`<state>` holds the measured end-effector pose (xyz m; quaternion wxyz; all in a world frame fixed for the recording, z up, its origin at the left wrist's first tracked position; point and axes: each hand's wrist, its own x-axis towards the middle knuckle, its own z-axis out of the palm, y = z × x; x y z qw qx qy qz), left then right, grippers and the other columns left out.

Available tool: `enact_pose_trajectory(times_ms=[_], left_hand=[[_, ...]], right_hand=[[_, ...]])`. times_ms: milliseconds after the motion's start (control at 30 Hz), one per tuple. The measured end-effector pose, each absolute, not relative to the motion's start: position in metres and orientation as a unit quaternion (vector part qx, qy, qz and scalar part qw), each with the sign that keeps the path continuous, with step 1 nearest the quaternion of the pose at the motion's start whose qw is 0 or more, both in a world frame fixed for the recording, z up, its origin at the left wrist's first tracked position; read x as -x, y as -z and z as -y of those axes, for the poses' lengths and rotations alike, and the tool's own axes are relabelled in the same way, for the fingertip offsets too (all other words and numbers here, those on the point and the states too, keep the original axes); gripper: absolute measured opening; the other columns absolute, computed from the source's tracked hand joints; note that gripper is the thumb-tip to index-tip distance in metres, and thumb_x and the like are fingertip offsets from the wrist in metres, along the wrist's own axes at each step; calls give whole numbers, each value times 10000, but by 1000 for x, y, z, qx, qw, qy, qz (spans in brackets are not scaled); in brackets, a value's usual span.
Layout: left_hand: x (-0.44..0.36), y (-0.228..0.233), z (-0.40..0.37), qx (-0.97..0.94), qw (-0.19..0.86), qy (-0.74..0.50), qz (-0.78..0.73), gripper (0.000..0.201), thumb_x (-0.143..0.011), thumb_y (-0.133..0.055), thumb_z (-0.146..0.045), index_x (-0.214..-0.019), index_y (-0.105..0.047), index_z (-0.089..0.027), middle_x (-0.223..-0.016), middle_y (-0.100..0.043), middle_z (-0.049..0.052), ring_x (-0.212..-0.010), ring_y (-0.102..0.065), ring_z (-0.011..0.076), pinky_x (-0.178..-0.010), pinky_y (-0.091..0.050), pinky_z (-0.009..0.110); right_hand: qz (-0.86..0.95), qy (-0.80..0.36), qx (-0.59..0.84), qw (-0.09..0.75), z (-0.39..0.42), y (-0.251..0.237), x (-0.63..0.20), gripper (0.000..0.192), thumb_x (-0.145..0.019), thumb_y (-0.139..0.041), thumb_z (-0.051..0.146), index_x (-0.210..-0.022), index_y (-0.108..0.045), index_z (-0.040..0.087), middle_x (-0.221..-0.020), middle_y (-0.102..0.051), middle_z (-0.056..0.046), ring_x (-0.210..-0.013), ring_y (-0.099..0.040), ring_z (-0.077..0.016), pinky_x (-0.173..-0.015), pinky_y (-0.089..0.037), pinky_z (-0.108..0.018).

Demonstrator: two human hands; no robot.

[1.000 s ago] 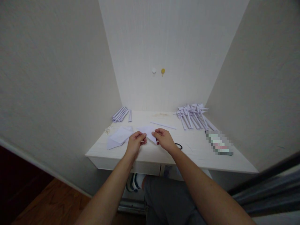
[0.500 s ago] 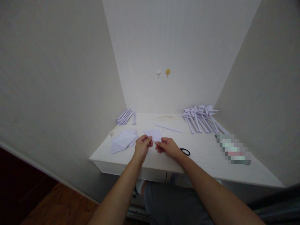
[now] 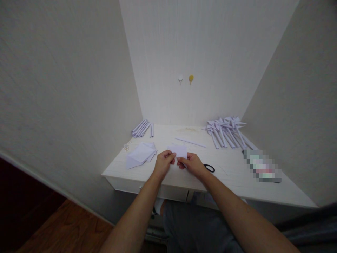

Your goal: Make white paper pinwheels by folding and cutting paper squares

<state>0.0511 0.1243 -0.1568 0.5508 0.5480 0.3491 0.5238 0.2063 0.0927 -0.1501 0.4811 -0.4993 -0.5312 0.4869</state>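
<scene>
A small white sheet of paper (image 3: pixel 180 151) is held up over the front middle of the desk. My left hand (image 3: pixel 165 163) pinches its left side between thumb and fingers. On its right side, my right hand (image 3: pixel 190 163) grips the lower edge in the same way. A thin paper stick (image 3: pixel 190 142) lies on the desk just behind the sheet. Left of my left hand rests a stack of white paper sheets (image 3: pixel 141 154). Scissors with a black handle (image 3: pixel 210 168) lie by my right wrist, partly hidden under it.
Several paper pinwheels (image 3: pixel 223 130) on rolled sticks lie at the back right. Rolled paper tubes (image 3: pixel 141 128) are bundled at the back left, near small pale bits (image 3: pixel 127 146). A blurred-out flat object (image 3: pixel 262 167) lies on the right of the white desk (image 3: pixel 237 188).
Both hands and the paper have shifted slightly right in view, and more of the sheet shows flat above my fingers. The view has tilted a little; the things on the desk lie as before.
</scene>
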Motion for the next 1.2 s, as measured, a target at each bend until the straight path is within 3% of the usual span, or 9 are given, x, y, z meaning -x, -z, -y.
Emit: enact_pose_trajectory(times_ms=[833, 1067, 1200], left_hand=[[-50, 151, -118, -425, 595, -603, -320, 294, -659, -816, -376, -619, -604, -177, -532, -555, -29, -523, -487, 99, -544, -373, 240], [-48, 151, -118, -396, 600, -616, -321, 293, -654, -807, -389, -676, -600, -182, -563, -581, -26, -545, -531, 106, -572, -423, 246], [-49, 153, -118, -409, 601, -608, -320, 312, -646, -818, -407, -660, -607, -178, -558, -593, -18, -540, -544, 113, -586, -448, 260]], right_hand=[[522, -466, 514, 496, -76, 158, -219, 331, -693, -740, 465, -670, -516, 222, -589, -687, 11, -475, -581, -126, -502, -437, -249], [527, -466, 509, 496, -76, 159, -218, 355, -690, -756, 494, -678, -538, 215, -603, -692, -1, -484, -583, -129, -510, -452, -253], [525, -461, 503, 509, -75, 158, -216, 410, -764, -669, 595, -703, -579, 200, -652, -709, -34, -504, -593, -131, -530, -482, -262]])
